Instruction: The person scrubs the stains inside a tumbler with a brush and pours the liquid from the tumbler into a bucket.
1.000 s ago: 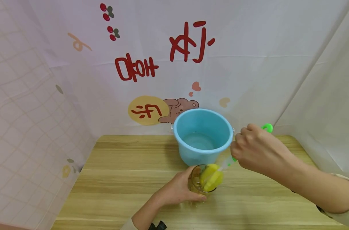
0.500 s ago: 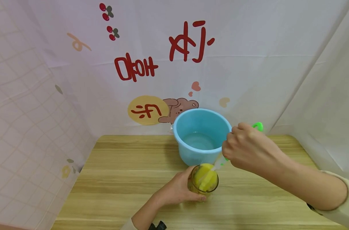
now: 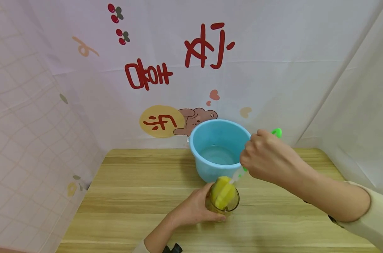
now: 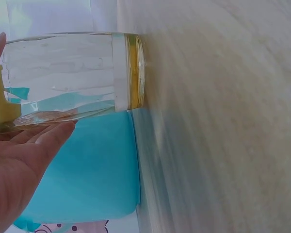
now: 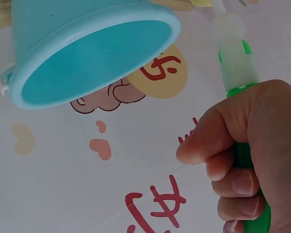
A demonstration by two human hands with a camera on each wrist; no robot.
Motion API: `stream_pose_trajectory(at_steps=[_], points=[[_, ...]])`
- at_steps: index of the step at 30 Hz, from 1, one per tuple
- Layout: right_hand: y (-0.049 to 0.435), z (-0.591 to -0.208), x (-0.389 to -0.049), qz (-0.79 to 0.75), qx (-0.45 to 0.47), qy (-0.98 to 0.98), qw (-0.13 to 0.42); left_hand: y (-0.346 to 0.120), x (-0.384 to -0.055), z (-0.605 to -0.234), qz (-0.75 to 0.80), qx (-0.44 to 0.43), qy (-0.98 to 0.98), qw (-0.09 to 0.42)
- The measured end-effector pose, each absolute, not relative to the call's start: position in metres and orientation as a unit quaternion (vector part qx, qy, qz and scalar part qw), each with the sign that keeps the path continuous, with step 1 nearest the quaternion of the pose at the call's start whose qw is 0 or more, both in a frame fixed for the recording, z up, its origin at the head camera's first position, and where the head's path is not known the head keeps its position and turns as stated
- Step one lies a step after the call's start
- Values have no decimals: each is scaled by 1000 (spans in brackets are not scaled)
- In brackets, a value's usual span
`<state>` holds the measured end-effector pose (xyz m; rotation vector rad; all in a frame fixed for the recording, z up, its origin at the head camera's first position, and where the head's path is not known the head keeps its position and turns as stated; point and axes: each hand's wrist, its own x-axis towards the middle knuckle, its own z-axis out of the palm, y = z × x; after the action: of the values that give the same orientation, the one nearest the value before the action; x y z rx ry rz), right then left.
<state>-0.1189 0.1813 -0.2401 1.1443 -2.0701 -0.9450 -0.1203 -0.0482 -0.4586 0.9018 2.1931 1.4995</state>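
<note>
In the head view my left hand (image 3: 194, 208) grips a clear, amber-tinted drinking glass (image 4: 63, 68) from its left side, thumb at the front. The glass stands upright on the table, as the left wrist view shows its base at the wood. My right hand (image 3: 267, 157) is wrapped round the green handle of a cup brush (image 5: 240, 65). The brush slants down to the left, and its yellow sponge head (image 3: 222, 192) sits in the mouth of the glass. In the left wrist view the sponge shows only near the rim; the lower glass holds nothing solid.
A light blue bucket (image 3: 199, 160) with some water in it stands just behind the glass, close to the back wall. My right hand overlaps its right rim in the head view. The wooden table (image 3: 131, 196) is bounded by white printed cloth (image 3: 273, 88) behind and at the sides.
My right hand has moved left and slightly up with the brush. The sponge has shifted from the right side of the glass mouth to its left side. My left hand and the glass stay put.
</note>
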Motion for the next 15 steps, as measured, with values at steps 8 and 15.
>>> stream_pose_trajectory(at_steps=[8, 15], points=[[192, -241, -130, -333, 422, -794, 283, -49, -120, -458, 520, 314, 777, 166], [207, -245, -136, -303, 420, -813, 265, -50, -119, -457, 514, 302, 786, 163]])
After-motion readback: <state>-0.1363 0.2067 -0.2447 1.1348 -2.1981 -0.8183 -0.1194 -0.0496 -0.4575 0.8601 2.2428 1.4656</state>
